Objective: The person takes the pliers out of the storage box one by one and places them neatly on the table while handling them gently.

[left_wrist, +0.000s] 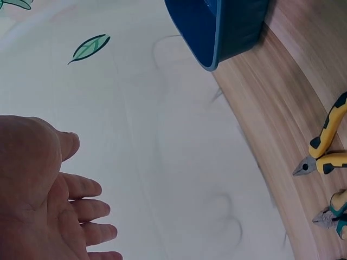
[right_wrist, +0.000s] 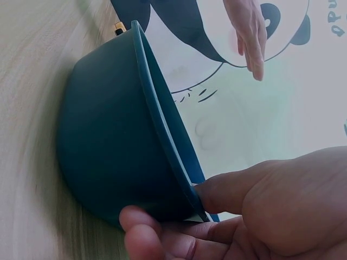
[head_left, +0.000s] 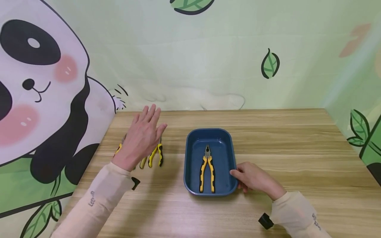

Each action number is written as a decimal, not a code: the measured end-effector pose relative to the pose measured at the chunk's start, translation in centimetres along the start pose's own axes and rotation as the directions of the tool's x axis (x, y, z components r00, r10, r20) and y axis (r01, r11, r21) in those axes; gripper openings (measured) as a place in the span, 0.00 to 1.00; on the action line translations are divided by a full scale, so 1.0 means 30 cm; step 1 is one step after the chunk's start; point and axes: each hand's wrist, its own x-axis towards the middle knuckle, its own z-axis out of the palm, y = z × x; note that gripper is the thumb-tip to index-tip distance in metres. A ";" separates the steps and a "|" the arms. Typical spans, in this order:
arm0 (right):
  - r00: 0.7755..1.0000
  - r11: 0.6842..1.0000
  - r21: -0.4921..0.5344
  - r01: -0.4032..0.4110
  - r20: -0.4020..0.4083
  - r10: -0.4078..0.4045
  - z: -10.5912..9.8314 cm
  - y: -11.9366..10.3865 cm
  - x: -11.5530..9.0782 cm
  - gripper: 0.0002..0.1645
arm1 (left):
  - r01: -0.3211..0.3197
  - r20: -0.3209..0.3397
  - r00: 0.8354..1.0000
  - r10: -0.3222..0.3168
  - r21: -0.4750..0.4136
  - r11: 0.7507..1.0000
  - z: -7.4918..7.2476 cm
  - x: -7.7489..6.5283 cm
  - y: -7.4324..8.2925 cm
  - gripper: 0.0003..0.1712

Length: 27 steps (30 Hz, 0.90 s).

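Note:
A blue tray [head_left: 189, 158] stands on the table, and inside it lies a pair of combination pliers [head_left: 202, 175] with yellow and black handles, jaws toward the far side. My right hand [head_left: 257, 178] grips the tray's right rim, thumb over the edge and fingers along the outer wall [right_wrist: 108, 130]. Raised above the table left of the tray, my left hand [head_left: 143, 137] holds nothing, its fingers straight. Beneath it lie yellow-and-black pliers [head_left: 160, 154], and pliers with teal and tan handles [left_wrist: 339, 203] show in the left wrist view. Others are partly hidden by the hand.
A wooden table [head_left: 285, 138] carries everything. Behind it hangs a light green backdrop [head_left: 208, 59] with printed leaves and a large panda [head_left: 59, 99] at left. More pliers [head_left: 118, 148] peek out near the table's left edge.

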 end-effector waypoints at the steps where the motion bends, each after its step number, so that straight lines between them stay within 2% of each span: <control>1: 1.000 1.000 0.000 0.001 0.000 -0.001 0.000 0.000 0.000 0.17 | -0.001 0.004 1.000 0.001 -0.003 1.000 0.002 0.001 0.003 0.37; 9: 1.000 1.000 0.006 -0.002 0.001 0.002 0.000 0.002 0.000 0.17 | -0.012 0.024 1.000 0.012 -0.005 1.000 0.013 0.013 0.038 0.38; 19: 1.000 1.000 0.007 0.007 -0.004 -0.007 0.000 0.000 -0.003 0.16 | -0.055 -0.013 0.998 0.055 -0.016 0.998 0.031 0.023 0.085 0.37; 27: 1.000 1.000 0.001 -0.006 -0.006 0.006 0.000 -0.004 -0.006 0.17 | -0.048 0.017 0.999 0.048 -0.031 0.998 0.049 0.036 0.132 0.38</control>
